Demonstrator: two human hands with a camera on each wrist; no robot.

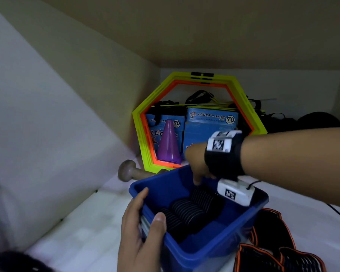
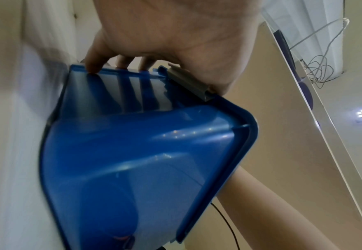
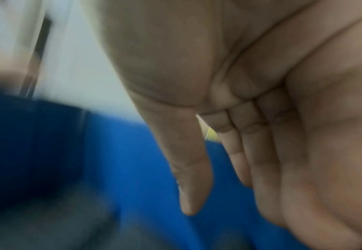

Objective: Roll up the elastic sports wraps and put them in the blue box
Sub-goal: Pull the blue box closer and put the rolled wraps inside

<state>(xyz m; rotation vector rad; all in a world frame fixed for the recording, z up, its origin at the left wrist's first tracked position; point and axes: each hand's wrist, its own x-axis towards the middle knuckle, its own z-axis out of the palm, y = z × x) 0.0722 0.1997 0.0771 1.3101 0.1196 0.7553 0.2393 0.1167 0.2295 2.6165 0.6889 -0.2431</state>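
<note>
Packing step. Left hand (image 1: 140,230) grips blue box (image 1: 214,246) by its near rim. Right hand (image 1: 197,163) hangs relaxed, holding nothing, above rolled wraps (image 1: 190,211) inside. Next, likely: fetch loose wraps (image 1: 271,232) just beside box.

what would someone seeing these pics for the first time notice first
Most likely the blue box in the foreground: the left hand grips its near-left rim, the right hand hangs over its far edge, and rolled black wraps lie inside. Next, the neon yellow and orange hexagon rings leaning at the back of the shelf, framing a purple cone.
</note>
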